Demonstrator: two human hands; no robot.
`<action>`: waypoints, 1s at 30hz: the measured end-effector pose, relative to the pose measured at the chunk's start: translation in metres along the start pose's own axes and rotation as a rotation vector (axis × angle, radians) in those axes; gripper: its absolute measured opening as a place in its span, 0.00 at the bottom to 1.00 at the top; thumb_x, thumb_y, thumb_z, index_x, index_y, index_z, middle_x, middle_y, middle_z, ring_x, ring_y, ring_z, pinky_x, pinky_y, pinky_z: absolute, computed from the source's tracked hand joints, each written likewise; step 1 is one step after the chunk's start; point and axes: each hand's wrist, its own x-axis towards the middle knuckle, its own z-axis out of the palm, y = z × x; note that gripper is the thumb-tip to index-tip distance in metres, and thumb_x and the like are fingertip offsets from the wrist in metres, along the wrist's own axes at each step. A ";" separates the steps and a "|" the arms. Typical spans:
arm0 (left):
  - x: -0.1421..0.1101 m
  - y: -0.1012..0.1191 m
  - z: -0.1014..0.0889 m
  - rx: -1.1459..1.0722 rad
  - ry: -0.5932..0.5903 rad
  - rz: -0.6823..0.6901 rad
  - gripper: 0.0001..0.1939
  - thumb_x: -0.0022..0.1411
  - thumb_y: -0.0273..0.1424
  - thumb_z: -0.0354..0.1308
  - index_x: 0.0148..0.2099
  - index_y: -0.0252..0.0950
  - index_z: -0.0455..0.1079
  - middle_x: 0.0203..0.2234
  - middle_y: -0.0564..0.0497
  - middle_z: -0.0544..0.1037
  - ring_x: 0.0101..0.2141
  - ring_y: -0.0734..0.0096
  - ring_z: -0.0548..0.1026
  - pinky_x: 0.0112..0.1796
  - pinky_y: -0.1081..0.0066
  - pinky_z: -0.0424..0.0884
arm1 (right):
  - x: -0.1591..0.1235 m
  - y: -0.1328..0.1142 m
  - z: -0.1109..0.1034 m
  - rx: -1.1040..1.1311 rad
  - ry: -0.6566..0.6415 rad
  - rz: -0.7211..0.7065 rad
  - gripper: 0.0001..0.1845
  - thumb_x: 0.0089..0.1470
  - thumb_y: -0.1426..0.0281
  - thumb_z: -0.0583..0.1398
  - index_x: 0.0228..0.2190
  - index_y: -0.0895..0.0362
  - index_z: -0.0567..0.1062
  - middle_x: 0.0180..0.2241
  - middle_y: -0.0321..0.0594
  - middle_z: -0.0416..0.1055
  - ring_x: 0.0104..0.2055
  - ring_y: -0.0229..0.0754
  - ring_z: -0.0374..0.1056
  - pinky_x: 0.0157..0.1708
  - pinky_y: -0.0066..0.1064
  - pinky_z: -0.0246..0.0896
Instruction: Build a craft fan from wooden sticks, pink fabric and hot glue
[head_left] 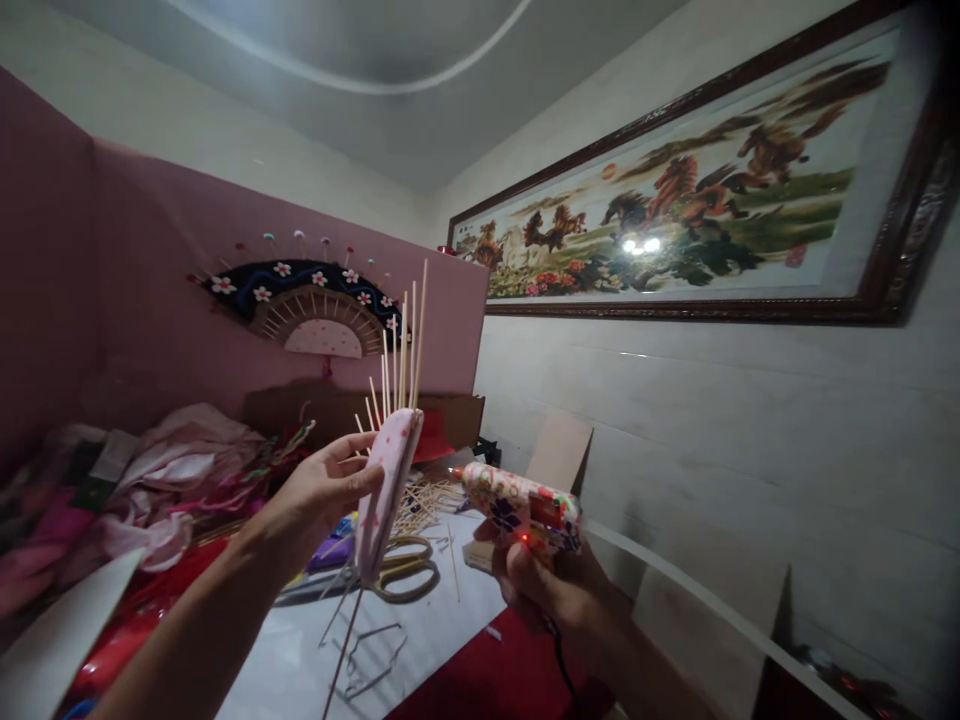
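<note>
My left hand [349, 475] grips a half-round fan piece [388, 490] covered in pale pink cloth with red spots. Thin wooden sticks [405, 360] of differing lengths stand up out of its edge, and one long stick points down below it. In my right hand [544, 585] is a hot glue gun [521, 505] with a flowery cover and a lit red light. Its nozzle points left toward the fan piece, a short gap away. Beneath the fan piece lie large scissors [409, 575] with gold handles, partly hidden behind it.
Loose wooden sticks [427, 505] lie heaped behind the scissors, and a bent wire stand [371, 660] rests on the white sheet [442, 620]. Pink cloth [176, 460] is piled at left. A finished-looking dark fan [300, 300] hangs on the pink panel [165, 220].
</note>
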 end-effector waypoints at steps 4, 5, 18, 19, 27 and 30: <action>-0.002 0.000 0.004 0.062 -0.049 -0.019 0.33 0.39 0.38 0.72 0.49 0.35 0.70 0.32 0.45 0.78 0.34 0.63 0.76 0.32 0.71 0.66 | 0.004 -0.011 0.008 0.033 0.028 -0.053 0.29 0.48 0.46 0.61 0.34 0.60 0.72 0.16 0.27 0.55 0.16 0.28 0.48 0.16 0.25 0.41; -0.002 0.000 0.005 0.073 -0.054 -0.027 0.34 0.39 0.39 0.72 0.49 0.35 0.70 0.33 0.45 0.78 0.34 0.63 0.76 0.32 0.71 0.66 | 0.005 -0.013 0.009 0.033 0.041 -0.062 0.28 0.48 0.46 0.61 0.34 0.60 0.72 0.16 0.27 0.55 0.16 0.28 0.47 0.16 0.25 0.41; -0.004 -0.001 0.007 0.168 -0.063 -0.053 0.38 0.36 0.42 0.72 0.51 0.34 0.69 0.33 0.44 0.78 0.36 0.57 0.75 0.38 0.64 0.66 | 0.012 -0.009 0.010 -0.090 0.129 -0.027 0.31 0.43 0.40 0.59 0.20 0.56 0.64 0.13 0.26 0.51 0.15 0.28 0.45 0.15 0.25 0.39; -0.005 -0.001 0.007 0.167 -0.064 -0.053 0.38 0.36 0.42 0.72 0.51 0.34 0.69 0.33 0.44 0.78 0.36 0.57 0.75 0.38 0.65 0.66 | 0.012 -0.010 0.011 -0.086 0.134 -0.032 0.30 0.43 0.40 0.59 0.20 0.56 0.64 0.13 0.26 0.51 0.15 0.28 0.45 0.15 0.25 0.39; -0.006 0.001 0.010 0.154 -0.043 -0.046 0.37 0.35 0.41 0.73 0.49 0.35 0.70 0.32 0.45 0.78 0.36 0.57 0.75 0.37 0.66 0.66 | 0.009 -0.016 0.013 -0.137 0.151 -0.024 0.32 0.43 0.39 0.59 0.15 0.55 0.61 0.12 0.29 0.53 0.16 0.29 0.47 0.15 0.26 0.41; -0.006 0.000 0.009 0.147 -0.059 -0.045 0.36 0.36 0.41 0.72 0.49 0.35 0.70 0.33 0.44 0.78 0.37 0.56 0.75 0.37 0.65 0.66 | 0.008 -0.015 0.012 -0.162 0.164 -0.005 0.32 0.43 0.40 0.59 0.15 0.55 0.61 0.13 0.29 0.53 0.16 0.29 0.48 0.16 0.26 0.41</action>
